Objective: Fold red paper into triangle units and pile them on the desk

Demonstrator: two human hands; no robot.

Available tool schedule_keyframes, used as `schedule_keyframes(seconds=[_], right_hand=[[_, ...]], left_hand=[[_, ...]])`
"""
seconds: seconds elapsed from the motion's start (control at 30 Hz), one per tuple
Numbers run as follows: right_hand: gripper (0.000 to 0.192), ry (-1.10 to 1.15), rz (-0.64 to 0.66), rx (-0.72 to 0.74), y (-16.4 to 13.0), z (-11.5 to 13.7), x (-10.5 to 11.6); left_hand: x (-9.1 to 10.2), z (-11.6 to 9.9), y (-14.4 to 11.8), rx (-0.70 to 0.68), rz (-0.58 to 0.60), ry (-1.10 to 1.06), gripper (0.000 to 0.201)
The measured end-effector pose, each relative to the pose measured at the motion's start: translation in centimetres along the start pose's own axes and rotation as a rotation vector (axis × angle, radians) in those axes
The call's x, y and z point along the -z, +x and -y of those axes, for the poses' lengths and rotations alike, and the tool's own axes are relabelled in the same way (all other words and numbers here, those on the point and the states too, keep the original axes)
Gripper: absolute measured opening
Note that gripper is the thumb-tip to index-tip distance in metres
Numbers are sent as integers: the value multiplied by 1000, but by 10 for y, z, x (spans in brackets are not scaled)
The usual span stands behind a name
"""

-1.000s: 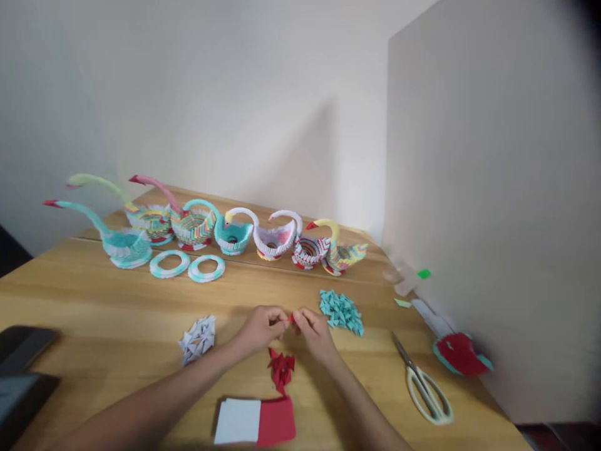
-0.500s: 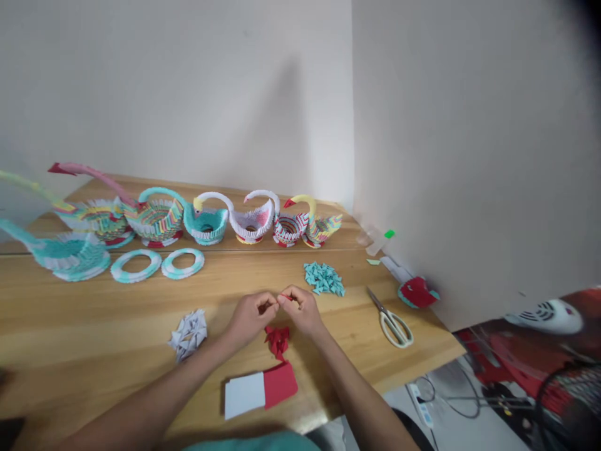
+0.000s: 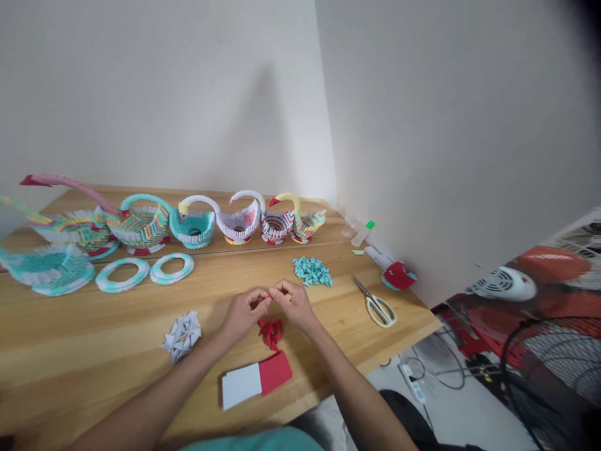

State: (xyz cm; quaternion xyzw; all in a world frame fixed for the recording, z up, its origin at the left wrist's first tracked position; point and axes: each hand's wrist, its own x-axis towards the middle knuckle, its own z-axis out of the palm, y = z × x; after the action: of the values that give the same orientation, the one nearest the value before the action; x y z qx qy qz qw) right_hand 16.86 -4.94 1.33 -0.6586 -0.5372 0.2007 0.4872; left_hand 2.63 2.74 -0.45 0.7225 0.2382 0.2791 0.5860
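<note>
My left hand [image 3: 248,308] and my right hand [image 3: 292,303] meet fingertip to fingertip above the wooden table [image 3: 126,326]. Between them they pinch a small red paper piece [image 3: 271,295], mostly covered by the fingers. Just below lies a little pile of folded red paper pieces [image 3: 271,334]. Nearer to me is a stack of white paper slips [image 3: 241,385] beside red paper slips [image 3: 275,373]. White folded paper pieces [image 3: 182,336] form a heap left of my left forearm, and teal folded pieces [image 3: 312,271] lie beyond my right hand.
Several paper swans, among them a teal and white one [image 3: 195,230], line the back. Two teal and white rings [image 3: 171,268] lie in front of them. Scissors [image 3: 377,305], a red paper piece with teal edging [image 3: 398,275] and a fan [image 3: 554,357] are on the right.
The view has turned to the right, so the things on the table appear shifted left. Both hands still hold the red paper piece; less of it shows now.
</note>
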Motion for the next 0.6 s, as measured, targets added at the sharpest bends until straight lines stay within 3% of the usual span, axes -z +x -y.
schedule_keyframes(seconds=[0.37,0.6], right_hand=[[32,66,101,9,18,-4,1],[32,41,203,93,25,-6,6]], left_hand=[[6,-7,11,27,-16,10,25],[1,-11,7,88,-65,88,23]])
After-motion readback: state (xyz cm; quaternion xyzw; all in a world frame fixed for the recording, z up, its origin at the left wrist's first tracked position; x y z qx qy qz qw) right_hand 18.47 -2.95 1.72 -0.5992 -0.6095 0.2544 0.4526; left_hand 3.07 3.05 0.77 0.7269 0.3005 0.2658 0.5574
